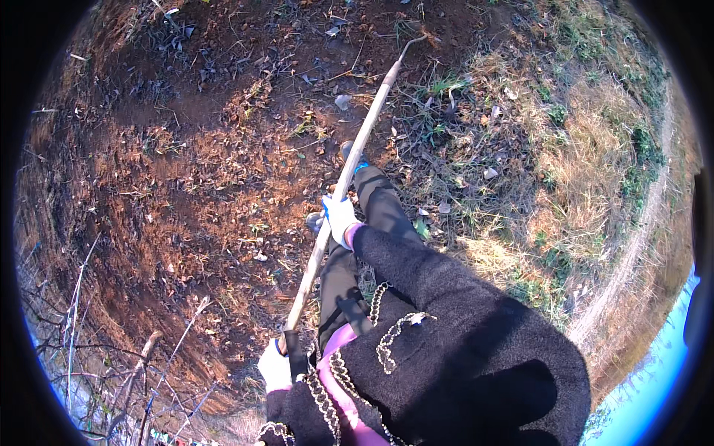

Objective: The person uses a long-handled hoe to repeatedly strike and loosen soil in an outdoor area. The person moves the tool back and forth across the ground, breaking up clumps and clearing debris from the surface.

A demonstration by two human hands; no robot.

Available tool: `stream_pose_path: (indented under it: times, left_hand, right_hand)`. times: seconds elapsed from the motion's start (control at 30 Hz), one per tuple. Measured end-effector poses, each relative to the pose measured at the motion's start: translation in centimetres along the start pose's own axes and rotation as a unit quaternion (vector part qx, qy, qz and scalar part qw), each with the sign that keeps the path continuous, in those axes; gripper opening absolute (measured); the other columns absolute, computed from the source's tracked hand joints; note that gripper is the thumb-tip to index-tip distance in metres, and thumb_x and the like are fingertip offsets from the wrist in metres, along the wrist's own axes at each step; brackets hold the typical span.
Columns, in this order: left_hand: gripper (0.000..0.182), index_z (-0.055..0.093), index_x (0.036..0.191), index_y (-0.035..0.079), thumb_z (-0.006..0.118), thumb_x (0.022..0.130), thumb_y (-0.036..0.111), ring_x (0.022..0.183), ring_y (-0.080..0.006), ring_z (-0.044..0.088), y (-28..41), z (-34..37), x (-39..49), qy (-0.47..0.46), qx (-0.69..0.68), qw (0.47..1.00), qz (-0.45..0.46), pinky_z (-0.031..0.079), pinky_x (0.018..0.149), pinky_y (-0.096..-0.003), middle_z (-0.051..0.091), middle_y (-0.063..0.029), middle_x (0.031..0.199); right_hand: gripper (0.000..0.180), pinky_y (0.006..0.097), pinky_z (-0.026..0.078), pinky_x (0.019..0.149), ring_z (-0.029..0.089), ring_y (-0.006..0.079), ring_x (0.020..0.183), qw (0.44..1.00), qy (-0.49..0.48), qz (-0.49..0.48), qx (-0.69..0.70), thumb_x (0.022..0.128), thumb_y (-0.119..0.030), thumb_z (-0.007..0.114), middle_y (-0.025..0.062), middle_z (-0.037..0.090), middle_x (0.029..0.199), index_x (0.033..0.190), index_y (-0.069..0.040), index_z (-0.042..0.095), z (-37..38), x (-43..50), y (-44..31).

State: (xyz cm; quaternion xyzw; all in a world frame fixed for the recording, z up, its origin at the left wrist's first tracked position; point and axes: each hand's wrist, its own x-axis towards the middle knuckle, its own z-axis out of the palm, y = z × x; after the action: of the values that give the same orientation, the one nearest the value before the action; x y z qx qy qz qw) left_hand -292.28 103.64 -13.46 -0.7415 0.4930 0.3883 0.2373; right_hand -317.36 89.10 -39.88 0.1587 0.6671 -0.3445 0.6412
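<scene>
A long-handled garden tool (357, 148) runs diagonally across the view, its pale wooden handle ending in a thin curved metal head (410, 47) at the top, over bare reddish soil. My right hand (339, 217), in a white and blue work glove, is closed around the middle of the handle, in front of my legs. Near the handle's lower end, my left hand (274, 365), in a similar glove, grips the wood beside a dark strap. The fingers of my left hand are partly hidden. Whether the metal head touches the soil cannot be told.
Reddish soil with dry leaves (212, 184) spreads to the left. Dry grass and green weeds (574, 161) cover the right side, beside a pale track (636, 251). Bare branches (139, 362) stand at the lower left. My shoes (315, 221) are on the ground below the handle.
</scene>
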Motion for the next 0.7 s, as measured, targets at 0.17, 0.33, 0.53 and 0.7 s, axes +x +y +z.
stream_pose_path:
  times: [0.17,0.33,0.53,0.7]
  left_hand:
    - [0.046,0.064,0.080,0.005,0.054,0.096,0.048,0.075,-0.0409,0.066,-3.8,1.9,-1.2,0.008,-0.024,0.999,0.023,0.050,0.070,-0.0491,0.066,-0.0204,0.074]
    - [0.026,0.062,0.102,0.009,0.067,0.083,0.025,0.081,-0.0419,0.067,4.9,2.5,8.8,-0.014,0.003,0.996,0.088,0.052,0.070,-0.0467,0.069,-0.0182,0.084]
    - [0.029,0.063,0.100,0.006,0.074,0.079,0.023,0.082,-0.0407,0.067,7.5,0.1,7.6,-0.078,-0.176,0.976,0.104,0.053,0.071,-0.0439,0.068,-0.0203,0.083]
    - [0.022,0.063,0.092,0.004,0.072,0.078,0.018,0.077,-0.0398,0.066,-1.4,5.4,-1.4,-0.087,-0.137,0.987,-0.020,0.051,0.070,-0.0438,0.066,-0.0203,0.079]
  right_hand:
    - [0.025,0.0456,0.057,0.048,0.061,0.0271,0.053,0.991,-0.084,0.075,0.066,0.096,-0.024,0.065,0.0091,0.055,0.070,0.106,-0.006,0.050,-1.7,-2.2,0.2]
    - [0.027,0.0513,0.057,0.054,0.062,0.0297,0.058,0.998,0.010,-0.058,-0.025,0.097,-0.029,0.062,0.0090,0.053,0.070,0.100,-0.005,0.050,-1.8,2.2,-15.6]
    - [0.033,0.0506,0.059,0.059,0.067,0.0324,0.065,0.982,-0.082,-0.037,-0.166,0.097,-0.032,0.062,0.0133,0.061,0.079,0.110,-0.004,0.050,-3.2,9.8,-19.5]
    - [0.025,0.0451,0.056,0.046,0.058,0.0257,0.049,0.996,0.035,0.020,-0.083,0.092,-0.016,0.066,0.0111,0.058,0.079,0.105,-0.004,0.048,-0.9,5.1,-0.5]
